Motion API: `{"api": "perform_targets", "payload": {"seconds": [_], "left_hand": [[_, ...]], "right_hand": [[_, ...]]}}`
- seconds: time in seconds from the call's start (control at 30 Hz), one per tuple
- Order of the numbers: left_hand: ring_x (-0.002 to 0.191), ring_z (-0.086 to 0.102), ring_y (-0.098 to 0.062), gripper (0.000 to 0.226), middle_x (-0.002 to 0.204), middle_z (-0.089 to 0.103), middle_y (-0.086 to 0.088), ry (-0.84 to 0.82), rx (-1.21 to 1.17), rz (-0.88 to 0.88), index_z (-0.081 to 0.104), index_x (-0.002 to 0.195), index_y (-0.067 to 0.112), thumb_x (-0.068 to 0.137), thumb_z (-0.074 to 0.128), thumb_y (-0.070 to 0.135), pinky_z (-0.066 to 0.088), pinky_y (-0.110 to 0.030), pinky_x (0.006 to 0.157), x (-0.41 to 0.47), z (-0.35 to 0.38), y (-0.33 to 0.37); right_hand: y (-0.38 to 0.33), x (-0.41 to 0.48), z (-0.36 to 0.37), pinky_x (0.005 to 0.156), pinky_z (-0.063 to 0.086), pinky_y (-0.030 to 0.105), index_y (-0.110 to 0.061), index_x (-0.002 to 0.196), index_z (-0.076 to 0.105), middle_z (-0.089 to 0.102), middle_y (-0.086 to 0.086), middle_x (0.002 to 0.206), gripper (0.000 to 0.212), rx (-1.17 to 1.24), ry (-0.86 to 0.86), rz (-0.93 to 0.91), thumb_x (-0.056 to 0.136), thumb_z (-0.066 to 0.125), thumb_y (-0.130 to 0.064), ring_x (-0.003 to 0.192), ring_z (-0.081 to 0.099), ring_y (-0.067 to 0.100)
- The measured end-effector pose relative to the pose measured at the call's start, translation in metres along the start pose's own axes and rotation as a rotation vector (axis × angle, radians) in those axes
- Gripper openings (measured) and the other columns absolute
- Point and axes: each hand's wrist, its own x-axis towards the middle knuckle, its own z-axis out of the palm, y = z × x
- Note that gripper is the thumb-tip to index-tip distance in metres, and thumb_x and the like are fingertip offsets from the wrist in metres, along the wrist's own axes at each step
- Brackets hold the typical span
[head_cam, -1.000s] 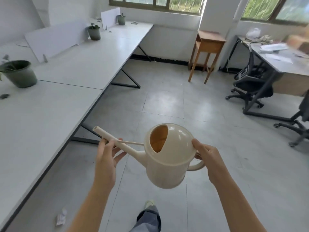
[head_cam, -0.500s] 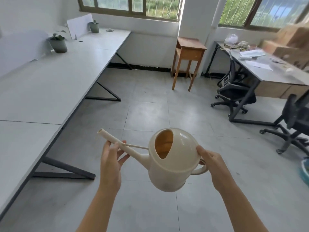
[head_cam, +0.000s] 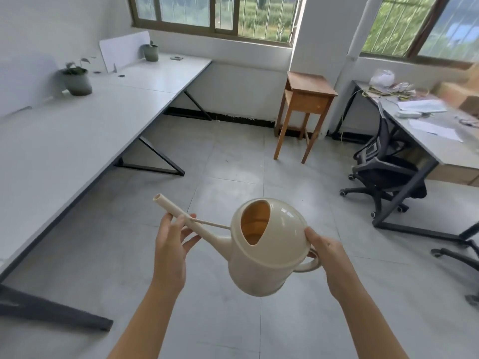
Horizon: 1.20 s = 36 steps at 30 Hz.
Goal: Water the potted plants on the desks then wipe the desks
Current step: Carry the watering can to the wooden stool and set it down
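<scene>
The person holds a cream watering can [head_cam: 269,257] in the air over the grey tiled floor [head_cam: 228,156], low in the middle of the head view and in front of the body. It sits between the two hands. The left hand [head_cam: 169,244] is at the can's left, under the long spout [head_cam: 176,209], with its fingers bent up around the tube and pinching it about halfway along. The spout's open tip sticks out past the fingers, pointing up and to the left. A thin brace rod [head_cam: 211,223] runs from the spout to the round body, just right of that hand. The right hand [head_cam: 326,252] is at the can's right rear. Its thumb presses on the back of the domed top and its fingers curl into the loop handle [head_cam: 309,265]. The can tilts a little toward the camera, so its oval fill opening [head_cam: 255,221] faces up and toward the viewer; whether there is water inside cannot be told.

A row of long white desks [head_cam: 77,141] runs along the left, well apart from the can. On it stands a potted plant [head_cam: 76,80] in a grey pot, and farther back a second potted plant [head_cam: 151,51] stands beside a white divider panel [head_cam: 121,51]. A wooden stool [head_cam: 308,99] stands against the far wall under the windows [head_cam: 215,14]. At the right a black office chair [head_cam: 386,172] is pushed up to a grey desk [head_cam: 440,149] that carries papers
</scene>
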Motion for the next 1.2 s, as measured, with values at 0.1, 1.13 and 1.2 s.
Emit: {"api": "perform_targets", "payload": {"seconds": [0.1,1.13,1.2], "left_hand": [[0.087,0.06,-0.02,0.038,0.095,0.061,-0.009,0.01,0.006,0.008,0.047,0.107,0.009,0.075,0.046,0.031,0.051,-0.039,0.083,0.042,0.034,-0.003],[0.088,0.058,-0.02,0.011,0.094,0.06,-0.006,-0.004,0.047,-0.062,0.052,0.086,0.018,0.09,0.044,0.024,0.049,-0.041,0.086,0.524,0.426,-0.145],[0.086,0.059,-0.019,0.011,0.093,0.061,-0.005,0.012,0.049,-0.043,0.052,0.085,0.018,0.089,0.043,0.024,0.05,-0.041,0.086,0.55,0.459,-0.15]], "right_hand": [[-0.015,0.059,-0.016,0.082,0.048,0.028,0.017,0.084,0.058,0.064,0.016,0.082,0.09,0.009,0.015,0.001,0.051,0.061,-0.066,0.083,0.062,0.022],[-0.078,0.639,-0.207,0.089,0.047,0.036,0.02,0.094,0.056,0.068,0.021,0.096,0.084,0.051,0.089,0.065,0.064,0.062,-0.058,0.099,0.062,0.027],[-0.084,0.681,-0.23,0.077,0.045,0.026,0.021,0.097,0.055,0.068,0.019,0.096,0.064,0.05,0.065,0.053,0.082,0.059,-0.041,0.096,0.061,0.023]]}}
